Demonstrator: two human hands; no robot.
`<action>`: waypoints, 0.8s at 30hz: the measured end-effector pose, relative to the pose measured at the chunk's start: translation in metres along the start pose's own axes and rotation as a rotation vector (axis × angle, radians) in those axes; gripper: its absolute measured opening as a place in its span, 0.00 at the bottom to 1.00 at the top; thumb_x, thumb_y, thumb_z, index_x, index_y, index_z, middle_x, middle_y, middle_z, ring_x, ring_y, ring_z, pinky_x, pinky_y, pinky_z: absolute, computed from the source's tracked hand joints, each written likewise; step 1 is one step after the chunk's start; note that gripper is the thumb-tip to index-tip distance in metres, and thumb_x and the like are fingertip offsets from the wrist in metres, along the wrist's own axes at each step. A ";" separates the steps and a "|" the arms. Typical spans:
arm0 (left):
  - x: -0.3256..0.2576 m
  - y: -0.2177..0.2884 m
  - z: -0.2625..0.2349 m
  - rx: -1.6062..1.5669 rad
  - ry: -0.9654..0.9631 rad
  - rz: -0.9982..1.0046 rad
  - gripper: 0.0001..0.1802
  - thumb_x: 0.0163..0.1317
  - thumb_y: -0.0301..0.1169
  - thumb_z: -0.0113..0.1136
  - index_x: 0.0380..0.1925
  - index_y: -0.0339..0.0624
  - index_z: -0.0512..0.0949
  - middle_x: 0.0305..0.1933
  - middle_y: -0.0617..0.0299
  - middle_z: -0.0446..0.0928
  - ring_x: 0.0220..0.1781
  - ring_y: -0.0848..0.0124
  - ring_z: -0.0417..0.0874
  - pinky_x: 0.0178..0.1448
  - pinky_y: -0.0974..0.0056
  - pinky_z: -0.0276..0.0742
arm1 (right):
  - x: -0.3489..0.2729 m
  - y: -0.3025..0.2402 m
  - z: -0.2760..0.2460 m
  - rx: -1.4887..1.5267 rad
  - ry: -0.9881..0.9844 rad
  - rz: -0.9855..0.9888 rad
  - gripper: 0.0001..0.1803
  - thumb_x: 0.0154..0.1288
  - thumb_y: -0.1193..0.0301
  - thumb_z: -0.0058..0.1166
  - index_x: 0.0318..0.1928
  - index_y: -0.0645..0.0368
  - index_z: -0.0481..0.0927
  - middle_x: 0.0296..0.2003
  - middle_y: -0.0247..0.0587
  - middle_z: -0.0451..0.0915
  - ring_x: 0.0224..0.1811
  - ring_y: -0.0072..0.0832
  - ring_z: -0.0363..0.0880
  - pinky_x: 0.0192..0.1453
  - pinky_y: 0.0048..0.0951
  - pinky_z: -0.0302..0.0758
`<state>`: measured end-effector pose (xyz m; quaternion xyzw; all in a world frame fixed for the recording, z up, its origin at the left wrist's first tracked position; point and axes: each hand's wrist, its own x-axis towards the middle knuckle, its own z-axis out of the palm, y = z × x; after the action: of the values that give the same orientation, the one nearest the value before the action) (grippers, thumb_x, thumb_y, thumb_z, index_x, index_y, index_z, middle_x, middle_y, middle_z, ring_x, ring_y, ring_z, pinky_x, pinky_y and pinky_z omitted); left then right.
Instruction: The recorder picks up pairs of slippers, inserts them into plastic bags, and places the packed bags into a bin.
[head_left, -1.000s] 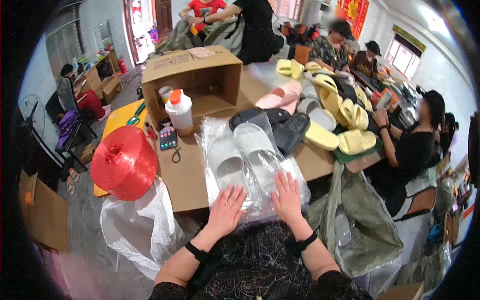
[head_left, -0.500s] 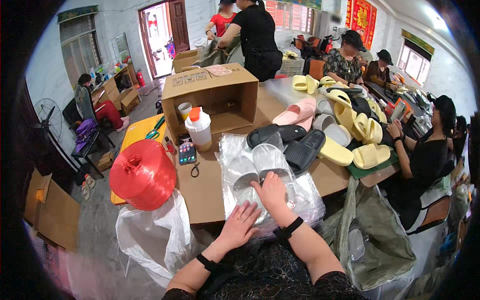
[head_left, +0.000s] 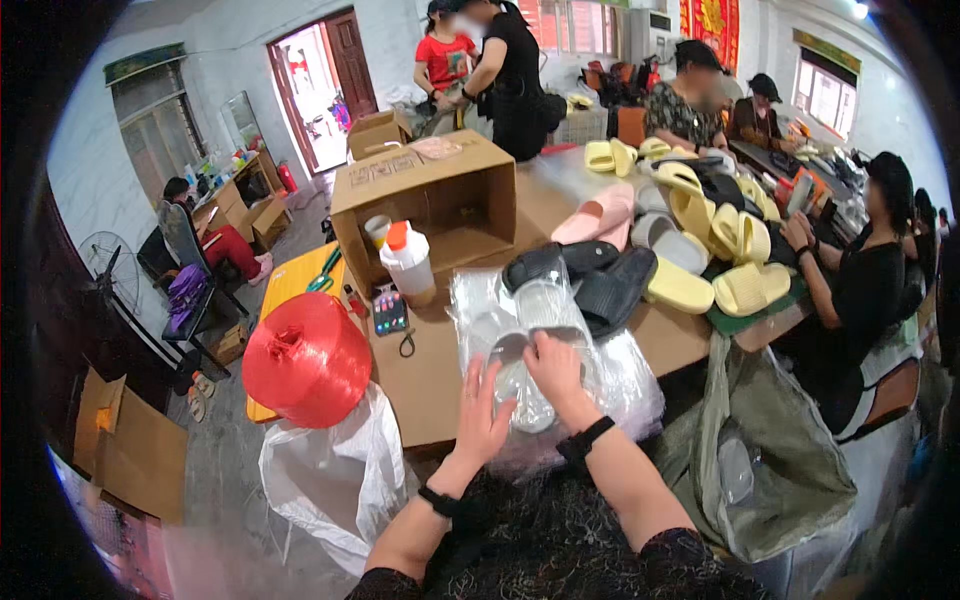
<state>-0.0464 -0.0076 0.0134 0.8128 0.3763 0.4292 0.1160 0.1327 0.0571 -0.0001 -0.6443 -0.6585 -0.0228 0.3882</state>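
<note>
A pair of grey slippers (head_left: 550, 308) lies side by side on a stack of clear plastic bags (head_left: 628, 385) at the near edge of the table. My left hand (head_left: 480, 412) is beside the left slipper, fingers stretched out and apart, holding nothing. My right hand (head_left: 557, 375) rests on the right slipper with its fingers curled at the edge of the strap. Whether that hand also pinches plastic film is hidden. Touching the far end of the pair are black slippers (head_left: 612, 292).
Yellow slippers (head_left: 752, 290) and pink slippers (head_left: 597, 215) are piled to the right. On the left stand a red twine roll (head_left: 306, 360), a phone (head_left: 390, 311), a bottle (head_left: 408, 265) and an open carton (head_left: 425, 165). A green sack (head_left: 790, 490) hangs right; co-workers sit beyond.
My left hand has lifted from lying flat and turned edge-on, fingers pointing up. My right hand's fingers have curled at the slipper strap. The whole view has shifted slightly.
</note>
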 end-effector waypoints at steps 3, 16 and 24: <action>0.005 -0.011 0.019 0.128 0.031 -0.025 0.40 0.67 0.35 0.57 0.74 0.33 0.52 0.69 0.29 0.62 0.70 0.38 0.65 0.72 0.44 0.61 | 0.003 -0.007 -0.017 0.089 0.034 0.014 0.11 0.65 0.63 0.54 0.35 0.59 0.74 0.27 0.53 0.81 0.31 0.54 0.81 0.35 0.54 0.76; -0.004 -0.020 0.031 0.415 -0.219 -0.169 0.40 0.64 0.48 0.60 0.69 0.30 0.64 0.74 0.35 0.59 0.78 0.44 0.56 0.80 0.49 0.50 | -0.063 0.102 -0.193 0.133 0.658 0.480 0.10 0.63 0.69 0.57 0.32 0.65 0.74 0.23 0.51 0.76 0.23 0.35 0.74 0.31 0.36 0.70; 0.001 -0.011 0.036 0.409 -0.176 -0.124 0.40 0.63 0.48 0.60 0.68 0.30 0.65 0.73 0.36 0.61 0.76 0.43 0.59 0.78 0.48 0.53 | -0.238 0.356 -0.275 -0.318 0.260 1.262 0.16 0.60 0.61 0.57 0.29 0.64 0.83 0.24 0.49 0.83 0.23 0.44 0.81 0.29 0.44 0.73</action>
<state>-0.0235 0.0054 -0.0128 0.8291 0.4930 0.2634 0.0074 0.5423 -0.2264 -0.1050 -0.9478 -0.0913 0.0341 0.3036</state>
